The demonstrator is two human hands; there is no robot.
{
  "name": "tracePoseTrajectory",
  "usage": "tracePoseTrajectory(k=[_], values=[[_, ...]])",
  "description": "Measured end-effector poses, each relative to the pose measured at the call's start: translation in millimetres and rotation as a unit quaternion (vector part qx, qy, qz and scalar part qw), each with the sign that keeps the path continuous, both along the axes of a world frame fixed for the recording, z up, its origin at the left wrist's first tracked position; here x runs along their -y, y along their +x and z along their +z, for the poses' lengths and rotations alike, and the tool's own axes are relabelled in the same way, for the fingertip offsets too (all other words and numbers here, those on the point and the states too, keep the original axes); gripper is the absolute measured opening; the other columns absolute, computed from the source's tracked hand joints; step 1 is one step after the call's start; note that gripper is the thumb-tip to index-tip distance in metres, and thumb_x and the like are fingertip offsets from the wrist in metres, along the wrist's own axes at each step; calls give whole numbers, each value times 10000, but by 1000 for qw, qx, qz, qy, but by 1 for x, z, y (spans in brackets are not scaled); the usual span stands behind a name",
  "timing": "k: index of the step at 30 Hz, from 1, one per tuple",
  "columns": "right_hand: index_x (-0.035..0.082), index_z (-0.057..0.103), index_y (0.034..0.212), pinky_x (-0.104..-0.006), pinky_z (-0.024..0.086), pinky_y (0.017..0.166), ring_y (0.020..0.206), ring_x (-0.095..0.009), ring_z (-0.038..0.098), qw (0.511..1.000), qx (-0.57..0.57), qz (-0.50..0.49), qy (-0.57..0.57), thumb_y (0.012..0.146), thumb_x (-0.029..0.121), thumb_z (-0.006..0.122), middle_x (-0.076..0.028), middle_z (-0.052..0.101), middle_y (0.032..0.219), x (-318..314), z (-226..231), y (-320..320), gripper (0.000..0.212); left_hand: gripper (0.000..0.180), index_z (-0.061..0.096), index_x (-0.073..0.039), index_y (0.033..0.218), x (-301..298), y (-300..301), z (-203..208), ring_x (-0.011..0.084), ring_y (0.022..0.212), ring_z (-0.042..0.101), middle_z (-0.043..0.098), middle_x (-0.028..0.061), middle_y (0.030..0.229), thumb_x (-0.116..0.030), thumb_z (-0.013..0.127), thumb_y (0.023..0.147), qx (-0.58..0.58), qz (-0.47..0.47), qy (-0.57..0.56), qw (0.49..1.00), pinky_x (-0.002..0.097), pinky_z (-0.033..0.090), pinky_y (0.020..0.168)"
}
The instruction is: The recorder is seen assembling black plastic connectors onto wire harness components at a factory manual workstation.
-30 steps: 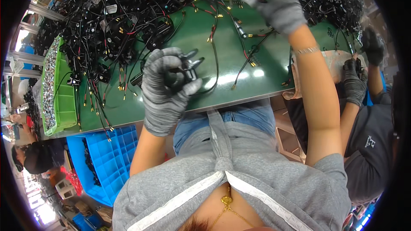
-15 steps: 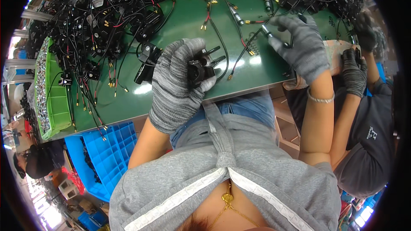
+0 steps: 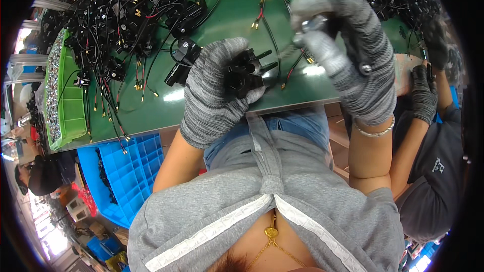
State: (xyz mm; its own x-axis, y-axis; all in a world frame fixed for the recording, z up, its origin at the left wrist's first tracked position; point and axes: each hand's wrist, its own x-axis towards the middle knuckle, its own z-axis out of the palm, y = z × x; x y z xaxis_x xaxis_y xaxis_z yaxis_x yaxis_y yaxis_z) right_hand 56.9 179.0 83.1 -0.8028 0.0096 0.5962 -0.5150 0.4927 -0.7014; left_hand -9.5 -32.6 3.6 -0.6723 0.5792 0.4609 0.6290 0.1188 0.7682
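Observation:
My left hand [image 3: 210, 93], in a grey striped glove, is closed around a black brake lever bracket [image 3: 242, 78] above the front of the green table. The bracket's forked prongs point right, toward my other hand. My gloved right hand [image 3: 348, 55] is raised to the right of it, apart from it, thumb and fingers pinching a small shiny metal cylinder [image 3: 313, 24]. A thin coil spring [image 3: 289, 53], smeared by motion, shows at the cylinder's lower left. A round metal end [image 3: 366, 68] shows in the right palm; what it belongs to is hidden.
Black parts with cables and gold-tipped wires [image 3: 146, 20] heap along the green table's [image 3: 229, 17] back and left. A green bin [image 3: 70, 106] of small metal pieces stands far left; a blue crate [image 3: 126, 176] is below. At right, a co-worker's gloved hand [image 3: 423, 93] is close by.
My right hand has picked up the metal cylinder from the table and moved it left toward the bracket, its fingers now curled. My left hand keeps its hold. The view has shifted slightly.

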Motion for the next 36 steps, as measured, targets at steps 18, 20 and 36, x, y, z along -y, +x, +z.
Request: tracePoseTrajectory(k=[18, 20, 36], values=[[134, 682, 1018, -390, 405, 933, 939, -260, 571, 971, -38, -9, 235, 789, 163, 697, -64, 657, 960, 26, -19, -11, 231, 641, 532, -52, 1219, 1, 12, 10, 213, 992, 621, 593, 102, 1095, -79, 833, 653, 79, 12, 52, 995, 331, 534, 843], [83, 624, 1133, -364, 467, 884, 954, -243, 604, 977, -100, -8, 189, 803, 94, 698, -96, 644, 1092, 13, -16, -14, 338, 634, 542, -52, 1226, 2, 4, 7, 241, 1025, 615, 592, 120, 1134, -98, 823, 659, 36, 2, 30, 999, 348, 517, 880], [46, 371, 1420, -265, 529, 759, 892, -132, 568, 941, -191, 29, -279, 809, 75, 669, -46, 552, 1075, -49, -44, -33, 681, 546, 587, -4, 1124, -14, 4, 11, 270, 961, 625, 628, 153, 1066, -291, 810, 717, 25, 8, 22, 999, 383, 489, 877]])
